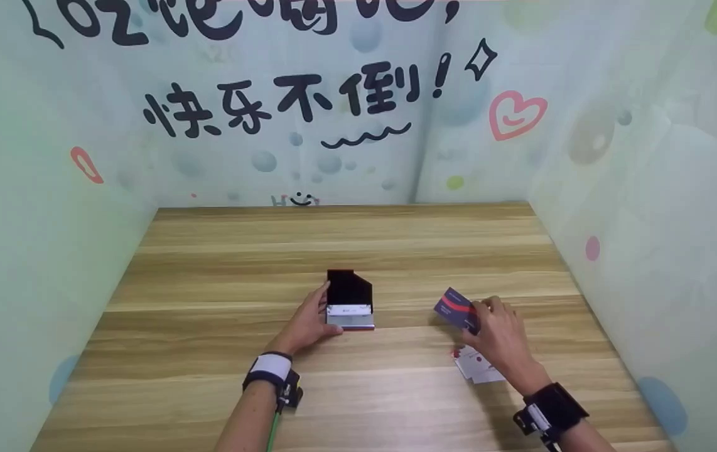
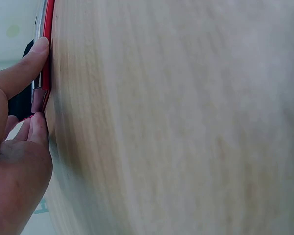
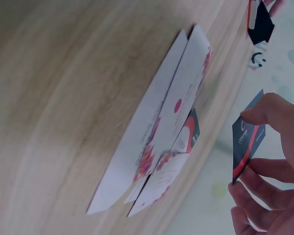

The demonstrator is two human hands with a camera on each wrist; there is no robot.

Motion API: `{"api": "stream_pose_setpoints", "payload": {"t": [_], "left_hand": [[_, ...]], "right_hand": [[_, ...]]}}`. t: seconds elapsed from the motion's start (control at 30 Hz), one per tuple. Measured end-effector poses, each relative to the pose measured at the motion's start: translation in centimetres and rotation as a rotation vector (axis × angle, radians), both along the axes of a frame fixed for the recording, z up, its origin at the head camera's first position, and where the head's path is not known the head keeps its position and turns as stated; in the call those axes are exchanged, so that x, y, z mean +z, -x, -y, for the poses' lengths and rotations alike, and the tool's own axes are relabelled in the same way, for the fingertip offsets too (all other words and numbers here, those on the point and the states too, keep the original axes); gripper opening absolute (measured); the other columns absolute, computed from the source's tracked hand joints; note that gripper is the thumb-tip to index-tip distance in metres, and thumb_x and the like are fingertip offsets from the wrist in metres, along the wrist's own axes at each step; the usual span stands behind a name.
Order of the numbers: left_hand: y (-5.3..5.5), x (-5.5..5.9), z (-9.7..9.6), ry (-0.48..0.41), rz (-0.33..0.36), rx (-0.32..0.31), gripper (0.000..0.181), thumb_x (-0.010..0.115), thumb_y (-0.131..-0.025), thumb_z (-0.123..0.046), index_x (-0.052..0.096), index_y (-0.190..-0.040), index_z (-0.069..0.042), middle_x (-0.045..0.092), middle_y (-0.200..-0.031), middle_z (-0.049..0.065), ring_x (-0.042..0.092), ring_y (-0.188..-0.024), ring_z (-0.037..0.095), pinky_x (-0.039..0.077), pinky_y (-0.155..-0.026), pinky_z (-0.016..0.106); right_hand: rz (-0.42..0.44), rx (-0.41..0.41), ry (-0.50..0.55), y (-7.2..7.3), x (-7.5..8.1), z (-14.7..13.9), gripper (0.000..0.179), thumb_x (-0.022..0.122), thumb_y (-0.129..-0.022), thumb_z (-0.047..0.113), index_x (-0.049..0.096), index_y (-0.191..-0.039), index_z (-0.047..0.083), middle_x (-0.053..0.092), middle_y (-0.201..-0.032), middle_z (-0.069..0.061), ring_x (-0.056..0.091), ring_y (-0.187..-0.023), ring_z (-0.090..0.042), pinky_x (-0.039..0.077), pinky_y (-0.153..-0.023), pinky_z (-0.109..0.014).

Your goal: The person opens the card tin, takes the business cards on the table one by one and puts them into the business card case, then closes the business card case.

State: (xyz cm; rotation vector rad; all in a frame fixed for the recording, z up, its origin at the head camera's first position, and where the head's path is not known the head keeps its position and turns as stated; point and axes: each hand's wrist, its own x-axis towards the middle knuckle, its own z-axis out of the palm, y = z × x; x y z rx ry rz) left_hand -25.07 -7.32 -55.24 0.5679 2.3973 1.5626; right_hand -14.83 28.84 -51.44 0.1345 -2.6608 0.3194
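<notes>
On the table my left hand (image 1: 305, 323) holds an opened business card case (image 1: 347, 289), its thumb at the near edge and its fingers along the left side. The case has a black lid flap, standing up at the back, and a pale card or lining shows in its lower part. A red outer edge of the card case (image 2: 48, 24) appears in the left wrist view. To the right, my right hand (image 1: 503, 333) pinches a dark business card (image 1: 454, 307) with a red stripe between thumb and fingers, above the table. White lettering is on that business card (image 3: 244, 134).
Several loose, overlapping cards (image 1: 483, 369), mostly white with red marks, lie on the wooden table (image 1: 220, 263) below my right hand. Among these cards (image 3: 169, 110) is one with a dark and red corner. Printed cloth walls (image 1: 346, 169) enclose the back and both sides.
</notes>
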Motion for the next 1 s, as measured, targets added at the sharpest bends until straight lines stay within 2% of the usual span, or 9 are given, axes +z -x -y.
{"api": "stream_pose_setpoints", "payload": {"t": [0.1,0.33,0.67,0.87,1.0], "left_hand": [[0.1,-0.1,0.0,-0.003,0.027,0.006,0.104,0.082,-0.074,0.004,0.019,-0.157,0.005,0.03,-0.153,0.036,0.037,-0.142,0.049,0.033,-0.122,0.052],[-0.3,0.1,-0.1,-0.006,-0.015,-0.001,0.102,0.081,-0.075,0.003,0.02,-0.156,0.006,0.031,-0.15,0.038,0.039,-0.139,0.053,0.037,-0.12,0.052],[0.1,-0.2,-0.2,-0.002,0.045,0.017,0.105,0.082,-0.074,0.006,0.019,-0.157,0.004,0.031,-0.153,0.035,0.039,-0.141,0.049,0.035,-0.121,0.051],[0.2,-0.2,-0.1,-0.011,0.06,0.018,0.105,0.082,-0.074,0.005,0.018,-0.157,0.003,0.028,-0.155,0.035,0.037,-0.142,0.05,0.035,-0.121,0.051],[0.2,-0.1,-0.1,-0.004,0.068,0.019,0.104,0.081,-0.075,0.006,0.018,-0.157,0.003,0.027,-0.155,0.036,0.036,-0.142,0.05,0.034,-0.122,0.051]], "right_hand": [[0.01,0.013,-0.006,0.3,0.2,0.6,0.053,0.088,-0.066,0.017,0.069,-0.111,-0.004,0.064,-0.104,-0.023,0.062,-0.088,-0.04,0.052,-0.074,-0.051],[-0.008,0.047,-0.022,1.2,0.7,1.7,0.058,0.091,-0.062,0.017,0.069,-0.111,-0.005,0.065,-0.104,-0.023,0.063,-0.089,-0.04,0.053,-0.077,-0.052],[-0.091,0.133,-0.1,2.5,0.6,2.6,0.058,0.09,-0.061,0.018,0.07,-0.11,-0.003,0.064,-0.1,-0.019,0.062,-0.086,-0.037,0.053,-0.073,-0.049],[-0.081,0.199,-0.129,3.3,0.9,3.0,0.059,0.09,-0.063,0.021,0.069,-0.112,-0.003,0.064,-0.102,-0.018,0.062,-0.09,-0.037,0.054,-0.076,-0.05],[-0.099,0.237,-0.159,4.1,1.1,3.3,0.056,0.091,-0.064,0.022,0.069,-0.11,-0.002,0.064,-0.101,-0.018,0.062,-0.09,-0.037,0.052,-0.073,-0.049]]}}
